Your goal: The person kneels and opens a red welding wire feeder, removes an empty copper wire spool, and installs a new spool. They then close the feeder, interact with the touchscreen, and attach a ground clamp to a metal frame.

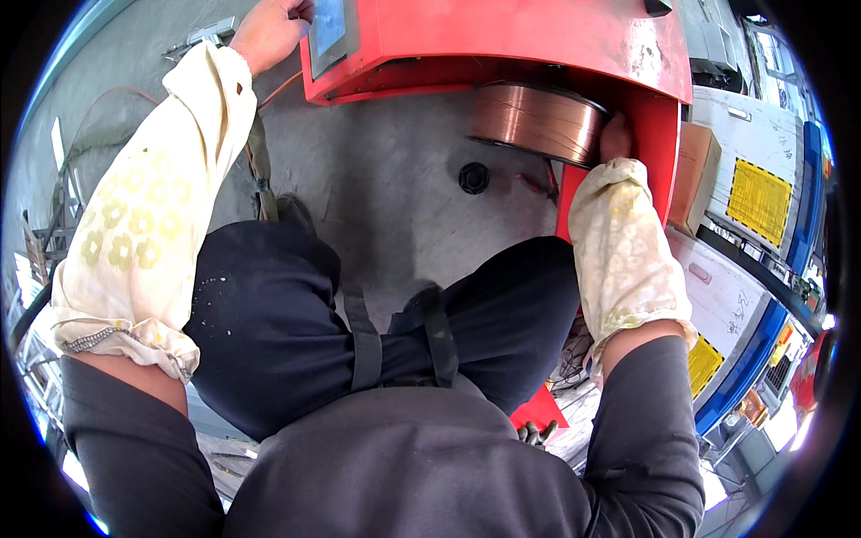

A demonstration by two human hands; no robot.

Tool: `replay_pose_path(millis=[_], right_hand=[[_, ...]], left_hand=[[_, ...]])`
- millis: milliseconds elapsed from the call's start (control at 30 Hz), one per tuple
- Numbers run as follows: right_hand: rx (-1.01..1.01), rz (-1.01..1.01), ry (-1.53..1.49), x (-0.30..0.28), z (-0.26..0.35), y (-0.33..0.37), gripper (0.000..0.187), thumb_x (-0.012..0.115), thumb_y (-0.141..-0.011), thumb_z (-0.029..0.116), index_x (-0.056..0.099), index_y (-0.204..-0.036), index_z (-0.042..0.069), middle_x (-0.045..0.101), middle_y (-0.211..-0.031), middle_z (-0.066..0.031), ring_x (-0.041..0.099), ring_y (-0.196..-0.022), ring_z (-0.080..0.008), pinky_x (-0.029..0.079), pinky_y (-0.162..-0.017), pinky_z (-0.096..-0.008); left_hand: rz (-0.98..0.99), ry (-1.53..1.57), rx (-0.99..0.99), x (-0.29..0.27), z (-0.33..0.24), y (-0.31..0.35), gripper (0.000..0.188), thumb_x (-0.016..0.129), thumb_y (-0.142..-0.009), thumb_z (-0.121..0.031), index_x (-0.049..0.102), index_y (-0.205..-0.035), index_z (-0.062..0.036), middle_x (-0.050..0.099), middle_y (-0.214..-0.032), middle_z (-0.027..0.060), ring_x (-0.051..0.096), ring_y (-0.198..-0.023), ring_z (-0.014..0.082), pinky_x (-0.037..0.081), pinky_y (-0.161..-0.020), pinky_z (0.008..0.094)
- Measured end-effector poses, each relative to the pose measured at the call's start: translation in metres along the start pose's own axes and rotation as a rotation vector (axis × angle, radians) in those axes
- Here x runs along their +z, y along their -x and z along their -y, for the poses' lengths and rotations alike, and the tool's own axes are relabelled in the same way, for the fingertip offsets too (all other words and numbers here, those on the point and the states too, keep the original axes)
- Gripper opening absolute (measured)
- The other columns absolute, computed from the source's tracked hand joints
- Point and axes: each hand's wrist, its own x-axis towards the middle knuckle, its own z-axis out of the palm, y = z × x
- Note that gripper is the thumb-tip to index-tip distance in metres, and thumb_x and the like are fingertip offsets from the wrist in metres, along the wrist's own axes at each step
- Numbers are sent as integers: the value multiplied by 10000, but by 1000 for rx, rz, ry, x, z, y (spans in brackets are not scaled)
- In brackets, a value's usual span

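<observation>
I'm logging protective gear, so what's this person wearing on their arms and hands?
Both forearms wear loose cream oversleeves with a faded yellow flower print and gathered elastic cuffs, over dark grey long sleeves. The left hand and right hand are bare, without gloves.

The person crouches, both knees in dark trousers bent up at the centre of the view. The left arm runs from about 8 o'clock up toward 11 o'clock, nearly straight, the forearm in a pale flower-patterned oversleeve over a grey sleeve. The left hand (pixel 272 29) shows at 11 o'clock, back turned up, fingers curled and pressed flat forward. The right arm rises from 4 o'clock toward 1 o'clock, elbow bent, in a like oversleeve. Only part of the right hand (pixel 615 136) shows; its fingers are hidden, so its grip cannot be told.
</observation>
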Motion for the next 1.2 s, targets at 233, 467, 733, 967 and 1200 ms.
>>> replay_pose_path(millis=[233, 467, 733, 967, 1200], right_hand=[[-11, 51, -77, -10, 30, 32, 696, 255, -1008, 464, 534, -1320, -92, 525, -1341, -344, 458, -1326, -451, 350, -1116, -463], [2, 27, -77, -17, 26, 30, 718, 283, -993, 495, 538, -1326, -88, 497, -1378, -341, 434, -1343, -459, 338, -1128, -452], [-8, 5, -49, -12, 25, 28, 735, 293, -986, 511, 540, -1320, -95, 498, -1358, -362, 430, -1342, -462, 332, -1131, -442], [-165, -123, -94, -6, 16, 24, 648, 311, -993, 471, 594, -1252, -51, 547, -1264, -373, 494, -1234, -512, 402, -1046, -507], [-232, -123, -85, -9, 25, 37, 611, 298, -1011, 457, 569, -1289, -15, 554, -1278, -346, 504, -1215, -516, 414, -1029, -529]], left_hand=[[1, 56, 7, -1, 14, 6, 51, 576, -809, -1, 527, -821, 7, 655, -1205, 142, 568, -910, 201, 471, -886, 344], [45, 2, -44, 0, 7, 3, 50, 573, -811, 12, 524, -814, 8, 621, -1325, 157, 580, -909, 198, 481, -864, 332], [22, 63, -48, 0, 8, 4, 53, 581, -796, 23, 532, -812, 10, 599, -1375, 143, 581, -866, 184, 483, -814, 316], [34, 10, -49, 1, 10, 1, 47, 584, -788, 14, 539, -802, 17, 663, -1178, 164, 573, -830, 189, 480, -795, 323], [34, 7, -78, -2, -1, 7, 34, 575, -785, 14, 555, -812, 22, 633, -919, 133, 580, -818, 226, 484, -800, 347]])
